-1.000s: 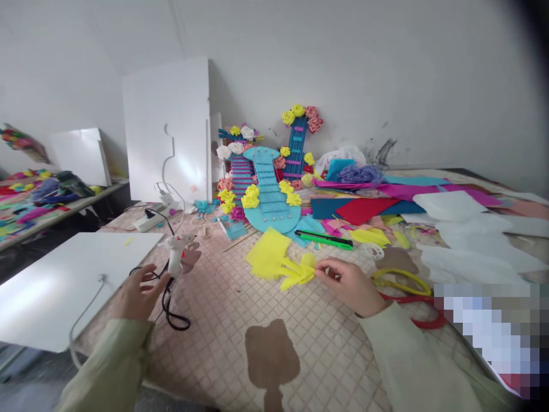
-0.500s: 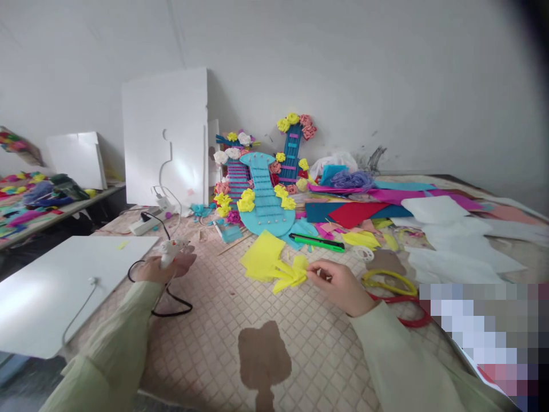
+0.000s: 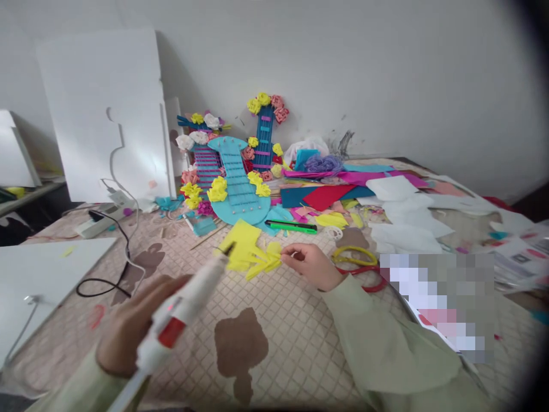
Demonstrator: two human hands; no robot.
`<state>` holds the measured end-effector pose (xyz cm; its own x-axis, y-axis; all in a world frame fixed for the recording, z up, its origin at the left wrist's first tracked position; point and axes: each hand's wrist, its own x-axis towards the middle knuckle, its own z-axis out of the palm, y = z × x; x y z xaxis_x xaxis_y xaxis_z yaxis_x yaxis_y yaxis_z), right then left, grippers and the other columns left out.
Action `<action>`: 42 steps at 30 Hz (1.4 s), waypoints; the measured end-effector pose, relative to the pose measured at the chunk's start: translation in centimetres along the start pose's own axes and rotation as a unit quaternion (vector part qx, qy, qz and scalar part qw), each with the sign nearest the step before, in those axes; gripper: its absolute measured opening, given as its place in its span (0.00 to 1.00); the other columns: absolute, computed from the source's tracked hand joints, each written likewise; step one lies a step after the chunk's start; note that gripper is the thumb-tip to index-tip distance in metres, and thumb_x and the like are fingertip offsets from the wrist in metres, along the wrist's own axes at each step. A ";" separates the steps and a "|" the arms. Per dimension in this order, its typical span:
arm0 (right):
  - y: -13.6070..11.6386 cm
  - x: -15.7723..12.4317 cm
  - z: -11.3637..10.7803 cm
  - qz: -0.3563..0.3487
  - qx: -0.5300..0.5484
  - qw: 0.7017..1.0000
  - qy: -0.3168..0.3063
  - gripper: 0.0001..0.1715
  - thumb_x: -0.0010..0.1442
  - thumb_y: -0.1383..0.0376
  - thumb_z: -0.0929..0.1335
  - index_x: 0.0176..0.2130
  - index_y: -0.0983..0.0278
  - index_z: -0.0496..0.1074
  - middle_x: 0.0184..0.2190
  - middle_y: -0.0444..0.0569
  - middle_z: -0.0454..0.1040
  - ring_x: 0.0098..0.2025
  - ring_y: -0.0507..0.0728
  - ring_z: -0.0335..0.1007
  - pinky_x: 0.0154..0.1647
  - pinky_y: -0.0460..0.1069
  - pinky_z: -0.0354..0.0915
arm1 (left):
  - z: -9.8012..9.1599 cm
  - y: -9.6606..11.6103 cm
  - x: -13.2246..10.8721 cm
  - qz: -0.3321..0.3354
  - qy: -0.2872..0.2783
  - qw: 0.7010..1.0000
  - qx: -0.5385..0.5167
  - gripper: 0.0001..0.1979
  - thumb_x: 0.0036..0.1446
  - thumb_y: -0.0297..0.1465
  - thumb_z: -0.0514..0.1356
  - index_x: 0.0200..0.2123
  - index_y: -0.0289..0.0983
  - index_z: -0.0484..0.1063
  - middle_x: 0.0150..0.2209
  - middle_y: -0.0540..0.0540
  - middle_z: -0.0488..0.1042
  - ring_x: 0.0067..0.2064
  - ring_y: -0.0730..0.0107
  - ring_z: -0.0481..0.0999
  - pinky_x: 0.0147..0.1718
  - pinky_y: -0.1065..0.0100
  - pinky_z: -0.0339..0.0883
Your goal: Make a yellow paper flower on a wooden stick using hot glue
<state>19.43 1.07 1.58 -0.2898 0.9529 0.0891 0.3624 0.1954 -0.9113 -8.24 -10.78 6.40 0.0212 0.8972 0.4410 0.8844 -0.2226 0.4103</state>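
My left hand (image 3: pixel 128 329) is closed around a white glue gun (image 3: pixel 189 297) with a red trigger. Its nozzle points toward a folded yellow paper piece (image 3: pixel 261 260). That piece lies on the checked tablecloth with my right hand (image 3: pixel 311 264) pinching its right end. A larger yellow paper sheet (image 3: pixel 241 243) lies just behind it. The gun's black cord (image 3: pixel 100 283) trails left across the table.
Yellow and red scissors (image 3: pixel 358 266) lie right of my right hand. A green utility knife (image 3: pixel 291 226) and coloured paper sheets sit behind. Blue guitar-shaped crafts (image 3: pixel 234 180) with paper flowers lean at the back wall. White foam boards (image 3: pixel 103 109) and a power strip (image 3: pixel 100 212) are at left.
My left hand took the glue gun off the table and swung it up and right toward the yellow paper. My right hand kept its pinch on the paper.
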 end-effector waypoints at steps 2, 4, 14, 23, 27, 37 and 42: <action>-0.1 0.0 0.0 0.000 0.005 1.000 0.003 0.11 0.49 0.62 0.64 0.30 0.68 0.69 0.23 0.46 0.69 0.19 0.47 0.56 0.18 0.43 0.54 | 2.0 1.7 0.5 0.081 -0.067 0.994 -0.032 0.13 0.50 0.33 0.49 0.39 0.41 0.68 0.34 0.46 0.71 0.34 0.67 0.71 0.33 0.69 0.64; -0.2 -0.1 0.0 -0.001 0.005 1.000 0.006 0.11 0.49 0.63 0.64 0.30 0.68 0.69 0.23 0.45 0.69 0.19 0.47 0.56 0.18 0.43 0.54 | 4.0 2.4 1.5 0.140 -0.115 0.983 -0.034 0.14 0.49 0.30 0.49 0.41 0.40 0.65 0.34 0.45 0.70 0.33 0.68 0.71 0.31 0.69 0.63; -0.5 -0.1 -0.4 -0.023 -0.001 1.000 -0.001 0.09 0.50 0.65 0.63 0.29 0.68 0.70 0.24 0.45 0.70 0.22 0.47 0.58 0.22 0.42 0.55 | 6.3 2.2 2.4 0.132 -0.163 0.977 0.042 0.13 0.47 0.28 0.49 0.39 0.39 0.61 0.34 0.46 0.68 0.32 0.66 0.69 0.28 0.69 0.62; -0.2 0.0 -0.2 -0.041 -0.012 0.999 0.009 0.08 0.50 0.65 0.63 0.28 0.67 0.70 0.26 0.46 0.72 0.24 0.48 0.61 0.25 0.43 0.58 | 6.7 1.9 2.4 0.103 -0.188 0.976 0.036 0.10 0.47 0.30 0.50 0.36 0.40 0.60 0.32 0.47 0.68 0.32 0.66 0.69 0.27 0.68 0.62; -0.1 0.1 -0.2 -0.041 -0.018 0.999 0.011 0.09 0.50 0.65 0.63 0.29 0.67 0.70 0.27 0.46 0.71 0.24 0.48 0.62 0.25 0.43 0.58 | 6.7 1.8 2.4 0.098 -0.187 0.977 0.037 0.10 0.47 0.30 0.50 0.36 0.40 0.60 0.32 0.47 0.68 0.31 0.66 0.69 0.28 0.68 0.62; 0.0 0.1 -0.2 -0.043 -0.019 0.999 0.009 0.09 0.50 0.65 0.63 0.28 0.67 0.71 0.26 0.46 0.72 0.24 0.48 0.62 0.24 0.43 0.58 | 6.9 1.9 2.7 0.113 -0.192 0.974 0.032 0.09 0.48 0.31 0.50 0.35 0.39 0.61 0.31 0.48 0.68 0.30 0.67 0.69 0.27 0.69 0.61; 0.1 0.1 -0.1 -0.047 -0.020 0.999 0.011 0.09 0.50 0.65 0.63 0.28 0.67 0.71 0.26 0.46 0.72 0.25 0.48 0.62 0.25 0.43 0.59 | 7.1 1.8 2.9 0.108 -0.198 0.973 0.037 0.09 0.48 0.30 0.49 0.35 0.39 0.61 0.32 0.47 0.68 0.31 0.67 0.69 0.27 0.70 0.60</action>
<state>19.55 1.23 1.59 -0.3055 0.9347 0.1819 0.3694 0.2923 -0.8821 -3.31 -5.91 2.76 0.3765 0.9121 0.1622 0.8697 -0.4083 0.2774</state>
